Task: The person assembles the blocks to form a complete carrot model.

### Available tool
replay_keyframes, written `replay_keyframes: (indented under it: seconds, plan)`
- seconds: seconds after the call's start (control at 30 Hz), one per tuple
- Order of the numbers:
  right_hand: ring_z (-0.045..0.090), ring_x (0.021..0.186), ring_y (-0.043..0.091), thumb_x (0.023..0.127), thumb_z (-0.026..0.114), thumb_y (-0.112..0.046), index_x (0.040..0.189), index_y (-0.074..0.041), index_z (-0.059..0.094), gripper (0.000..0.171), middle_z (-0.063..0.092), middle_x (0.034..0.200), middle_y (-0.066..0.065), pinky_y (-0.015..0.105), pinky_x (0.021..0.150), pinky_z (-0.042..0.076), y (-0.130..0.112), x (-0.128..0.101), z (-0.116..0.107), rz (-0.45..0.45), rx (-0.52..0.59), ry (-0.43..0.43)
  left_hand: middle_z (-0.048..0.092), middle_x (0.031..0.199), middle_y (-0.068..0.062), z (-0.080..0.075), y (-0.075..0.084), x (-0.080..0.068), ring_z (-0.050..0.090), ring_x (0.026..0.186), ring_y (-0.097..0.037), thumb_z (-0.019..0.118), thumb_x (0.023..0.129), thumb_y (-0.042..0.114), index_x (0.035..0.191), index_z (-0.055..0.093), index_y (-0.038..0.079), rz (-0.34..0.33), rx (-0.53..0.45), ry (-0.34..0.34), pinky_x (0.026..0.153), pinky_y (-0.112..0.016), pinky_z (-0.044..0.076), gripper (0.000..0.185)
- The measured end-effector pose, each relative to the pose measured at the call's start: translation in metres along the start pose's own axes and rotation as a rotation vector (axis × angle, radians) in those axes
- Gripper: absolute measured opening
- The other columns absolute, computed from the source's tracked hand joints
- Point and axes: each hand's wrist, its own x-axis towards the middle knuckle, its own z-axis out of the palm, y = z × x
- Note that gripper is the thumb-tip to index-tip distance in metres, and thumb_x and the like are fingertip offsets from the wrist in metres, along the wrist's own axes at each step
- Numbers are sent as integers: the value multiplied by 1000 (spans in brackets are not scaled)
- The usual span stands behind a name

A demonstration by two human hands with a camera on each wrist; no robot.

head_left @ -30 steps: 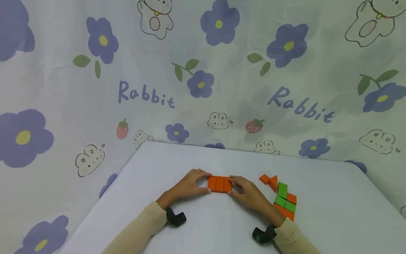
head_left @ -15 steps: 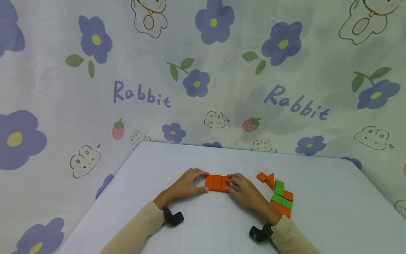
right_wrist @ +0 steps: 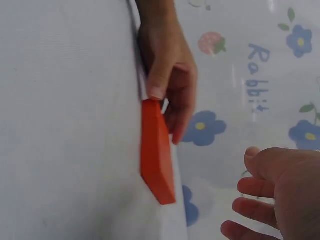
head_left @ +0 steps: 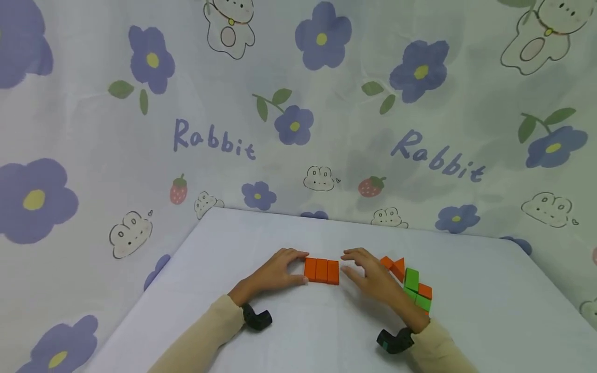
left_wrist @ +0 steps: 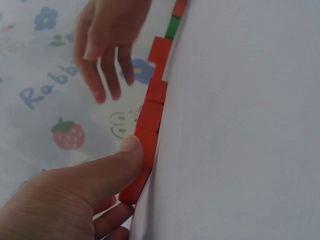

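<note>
Three orange blocks [head_left: 322, 271] lie side by side in a short row on the white table [head_left: 489, 311]. My left hand [head_left: 298, 268] pinches the row's left end, thumb on the near side and fingers on the far side. The left wrist view shows the thumb [left_wrist: 127, 150] pressed on the orange row [left_wrist: 150, 117]. My right hand [head_left: 347, 262] hovers just right of the row with fingers spread, touching nothing. In the right wrist view the orange row [right_wrist: 156, 150] is seen edge-on, with the left hand [right_wrist: 167, 75] at its far end.
A loose pile of orange and green blocks [head_left: 415, 285] lies on the table behind my right hand. A flower-and-rabbit printed cloth [head_left: 210, 140] hangs behind and to the left of the table. Black wrist cameras [head_left: 256, 318] sit on both forearms.
My right hand has let go of the row's right end, lifting away to the right with its fingers spread. The left hand and the three blocks stayed in place.
</note>
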Motion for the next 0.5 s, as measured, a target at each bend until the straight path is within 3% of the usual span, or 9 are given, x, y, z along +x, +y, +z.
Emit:
replay_keyframes:
  seconds: [0.2,0.37,0.5]
  plan:
    - [67,90,16,92,71,-10,113,-7,69,21,72,105,4,29,75,59,8,-24,-58,-8,-94,125,56,140,2,0,-1,2,45,129,-19,73,86,53,145,53,22,17,9,-12,111,-47,41,69]
    - [62,83,8,90,72,-4,111,-5,70,21,69,98,2,16,70,54,32,-54,-95,112,-210,163,57,139,1,0,-2,1,46,129,-20,73,86,51,144,53,20,24,9,-5,110,-48,41,70]
    - [61,83,4,90,72,-8,111,-5,70,21,70,101,5,15,69,53,61,-84,-103,204,-240,139,56,139,1,0,-3,1,45,129,-20,73,86,52,145,52,19,24,-4,-4,110,-49,41,71]
